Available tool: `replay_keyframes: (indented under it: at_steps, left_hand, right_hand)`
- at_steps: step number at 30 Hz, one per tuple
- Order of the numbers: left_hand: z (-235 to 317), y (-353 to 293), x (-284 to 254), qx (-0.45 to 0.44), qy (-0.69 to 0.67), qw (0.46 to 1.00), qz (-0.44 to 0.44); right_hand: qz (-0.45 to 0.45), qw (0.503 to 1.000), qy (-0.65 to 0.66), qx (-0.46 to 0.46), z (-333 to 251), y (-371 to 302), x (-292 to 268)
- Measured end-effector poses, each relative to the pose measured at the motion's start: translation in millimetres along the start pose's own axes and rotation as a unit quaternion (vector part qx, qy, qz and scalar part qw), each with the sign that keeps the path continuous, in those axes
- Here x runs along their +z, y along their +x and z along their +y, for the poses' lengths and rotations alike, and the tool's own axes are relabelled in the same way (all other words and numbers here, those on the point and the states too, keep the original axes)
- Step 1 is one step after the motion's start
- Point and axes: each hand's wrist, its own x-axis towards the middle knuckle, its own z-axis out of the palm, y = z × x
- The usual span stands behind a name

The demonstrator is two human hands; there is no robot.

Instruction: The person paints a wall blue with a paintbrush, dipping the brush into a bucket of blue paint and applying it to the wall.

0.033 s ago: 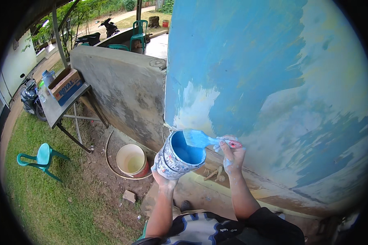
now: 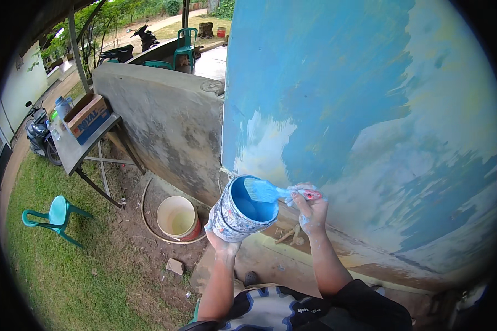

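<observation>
My left hand (image 2: 223,243) grips a patterned paint bucket (image 2: 224,216) low on its side, and the bucket tilts toward me. Blue paint (image 2: 249,206) coats its inner wall and lies at the bottom. In my right hand (image 2: 311,206), closed round the handle, is a paintbrush (image 2: 264,191) smeared light blue. Its bristles are over the bucket's mouth, inside the rim; whether they touch the wall I cannot tell. Paint spots mark my right wrist and fingers. Ahead and to the right stands a wall (image 2: 326,99) painted in blue, with whitish, streaky patches.
A white bucket (image 2: 176,202) stands on the ground at left, with a hose (image 2: 144,212) curving round it. Farther left are a green plastic chair (image 2: 58,212) and a table (image 2: 74,148) bearing a cardboard box (image 2: 88,122). A low grey wall (image 2: 160,110) meets the painted one.
The brush and my right hand have shifted slightly left, bringing the bristles a little farther over the bucket. My left hand and the bucket stay nearly still.
</observation>
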Motion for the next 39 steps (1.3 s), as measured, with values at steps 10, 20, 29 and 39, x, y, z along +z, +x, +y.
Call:
replay_keyframes:
  at_steps: [10, 20, 29, 39]
  left_hand:
    - [20, 24, 12, -0.039, -0.032, 0.998, -0.044]
    - [58, 23, -12, 0.000, -0.014, 0.999, -0.035]
    - [81, 10, -7, 0.054, 0.003, 0.998, -0.009]
    - [89, -9, -21, 0.042, 0.006, 0.999, -0.012]
  right_hand:
    - [-0.006, 0.954, -0.249, -0.168, -20, 31, 30]
    - [-0.108, 0.864, -0.442, -0.217, 54, 98, 17]
    - [-0.066, 0.836, -0.475, -0.265, 75, 42, 24]
    - [0.027, 0.804, -0.424, -0.416, 36, 71, 27]
